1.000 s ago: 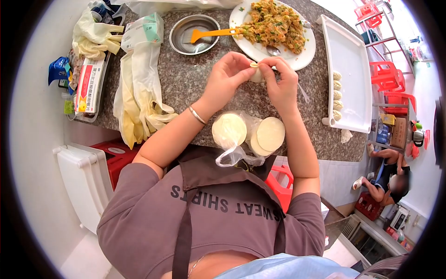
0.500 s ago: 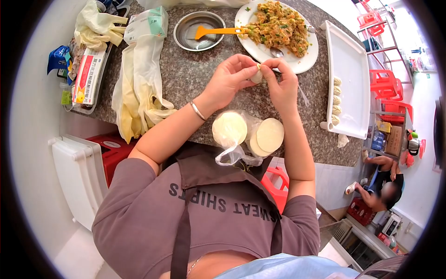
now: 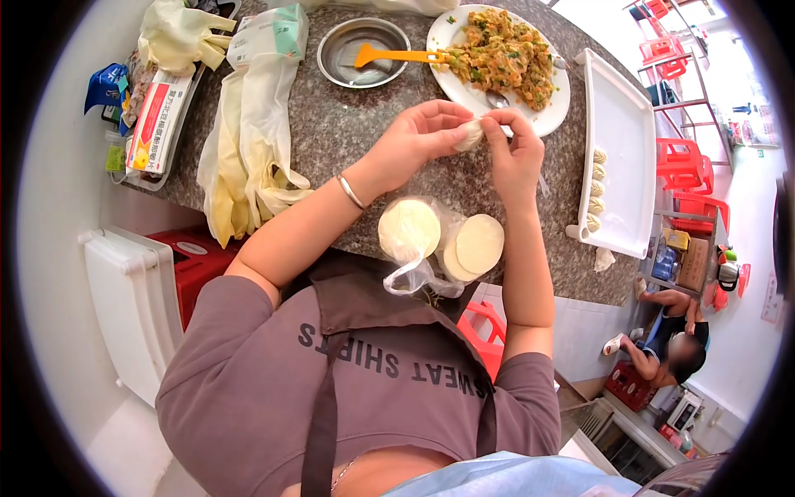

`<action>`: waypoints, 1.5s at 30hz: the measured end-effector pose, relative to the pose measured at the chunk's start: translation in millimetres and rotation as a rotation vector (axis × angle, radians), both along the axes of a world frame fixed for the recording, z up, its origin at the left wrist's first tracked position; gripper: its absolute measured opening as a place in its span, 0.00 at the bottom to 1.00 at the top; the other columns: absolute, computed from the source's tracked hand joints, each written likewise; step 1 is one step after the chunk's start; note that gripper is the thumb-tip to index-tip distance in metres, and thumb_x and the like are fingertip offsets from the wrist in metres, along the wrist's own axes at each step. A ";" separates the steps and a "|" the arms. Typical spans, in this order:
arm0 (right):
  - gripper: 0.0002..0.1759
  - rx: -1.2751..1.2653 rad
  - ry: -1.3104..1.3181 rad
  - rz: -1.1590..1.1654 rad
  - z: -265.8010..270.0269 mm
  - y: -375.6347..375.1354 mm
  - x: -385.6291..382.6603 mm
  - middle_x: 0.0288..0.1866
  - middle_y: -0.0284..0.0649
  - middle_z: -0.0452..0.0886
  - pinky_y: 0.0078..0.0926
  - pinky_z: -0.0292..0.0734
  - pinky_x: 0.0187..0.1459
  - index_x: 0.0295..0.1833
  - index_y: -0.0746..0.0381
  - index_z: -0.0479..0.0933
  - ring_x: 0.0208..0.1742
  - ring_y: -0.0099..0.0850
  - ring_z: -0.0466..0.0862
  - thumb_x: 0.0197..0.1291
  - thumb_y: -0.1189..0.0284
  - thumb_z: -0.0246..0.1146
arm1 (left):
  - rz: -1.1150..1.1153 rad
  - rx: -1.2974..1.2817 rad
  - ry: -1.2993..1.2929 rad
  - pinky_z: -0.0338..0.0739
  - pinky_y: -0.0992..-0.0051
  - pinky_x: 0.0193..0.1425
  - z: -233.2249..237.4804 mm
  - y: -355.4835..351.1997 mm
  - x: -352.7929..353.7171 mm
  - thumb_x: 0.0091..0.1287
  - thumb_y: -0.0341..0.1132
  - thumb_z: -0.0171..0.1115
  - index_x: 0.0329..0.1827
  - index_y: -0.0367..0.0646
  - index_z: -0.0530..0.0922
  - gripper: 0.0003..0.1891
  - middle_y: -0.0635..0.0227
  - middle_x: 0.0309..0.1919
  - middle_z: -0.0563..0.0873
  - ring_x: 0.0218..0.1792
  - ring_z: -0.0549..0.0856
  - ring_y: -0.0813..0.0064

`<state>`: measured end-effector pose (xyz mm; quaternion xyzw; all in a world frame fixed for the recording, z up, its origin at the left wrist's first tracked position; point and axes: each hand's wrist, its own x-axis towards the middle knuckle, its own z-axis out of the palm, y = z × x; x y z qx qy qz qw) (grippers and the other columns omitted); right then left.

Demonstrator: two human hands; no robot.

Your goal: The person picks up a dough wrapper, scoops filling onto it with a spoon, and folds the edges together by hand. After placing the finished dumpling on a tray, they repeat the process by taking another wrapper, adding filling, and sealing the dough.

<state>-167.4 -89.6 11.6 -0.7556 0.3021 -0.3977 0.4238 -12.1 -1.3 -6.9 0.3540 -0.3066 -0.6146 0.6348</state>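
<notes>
Above the table, my left hand (image 3: pixel 426 141) holds a small pale dumpling (image 3: pixel 469 135) between thumb and fingers. My right hand (image 3: pixel 515 149) pinches the dumpling's right edge, so both hands touch it. Folds show on its surface. Nearer my body lie two stacks of round wrappers: the left stack (image 3: pixel 409 228) in a clear plastic bag, the right stack (image 3: pixel 479 245) partly on it. Beyond my hands is a white plate (image 3: pixel 447 79) with chopped filling (image 3: pixel 505 58) and a spoon (image 3: pixel 497 99). Several finished dumplings (image 3: pixel 596 190) line the near-left edge of a white tray (image 3: pixel 625 149).
A metal bowl (image 3: pixel 335 66) carries an orange brush (image 3: pixel 397 55). Pale gloves (image 3: pixel 248 157), a tissue-like carton (image 3: pixel 267 35) and a boxed item (image 3: pixel 157 124) lie on the left. Crumpled paper (image 3: pixel 604 259) sits below the tray. Another person (image 3: pixel 679 335) sits at the far right.
Both hands have shifted slightly right with the dumpling, and more of its folded surface shows. The view has tilted a little; the wrappers stay in place.
</notes>
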 end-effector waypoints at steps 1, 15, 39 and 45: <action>0.03 0.122 -0.077 0.008 1.0 -1.6 -2.4 0.38 0.37 0.82 0.22 0.74 0.47 0.39 0.69 0.80 0.41 0.25 0.80 0.63 0.79 0.65 | -0.015 0.042 0.086 0.80 0.73 0.59 0.9 0.2 -0.2 0.73 0.33 0.61 0.57 0.40 0.78 0.13 0.66 0.50 0.86 0.52 0.85 0.74; 0.14 0.220 -0.148 0.233 0.8 -22.5 -21.4 0.44 0.36 0.83 0.31 0.74 0.58 0.49 0.66 0.83 0.49 0.26 0.80 0.56 0.78 0.72 | -0.225 0.075 0.416 0.84 0.73 0.59 -2.6 0.4 9.6 0.77 0.37 0.55 0.64 0.35 0.75 0.18 0.59 0.57 0.83 0.57 0.85 0.62; 0.17 0.202 0.580 -0.118 19.5 -179.3 -183.3 0.44 0.34 0.87 0.21 0.76 0.52 0.55 0.63 0.83 0.45 0.21 0.83 0.61 0.69 0.69 | -0.290 0.131 0.168 0.85 0.73 0.54 6.0 1.1 2.1 0.76 0.38 0.57 0.67 0.39 0.69 0.20 0.58 0.54 0.84 0.51 0.87 0.69; 0.16 0.103 0.389 -0.243 19.0 -150.7 -186.4 0.50 0.37 0.87 0.25 0.74 0.57 0.58 0.64 0.81 0.50 0.26 0.83 0.69 0.71 0.61 | -0.327 0.140 0.082 0.83 0.74 0.55 8.6 3.8 -0.8 0.76 0.40 0.57 0.66 0.40 0.72 0.20 0.61 0.54 0.84 0.52 0.86 0.72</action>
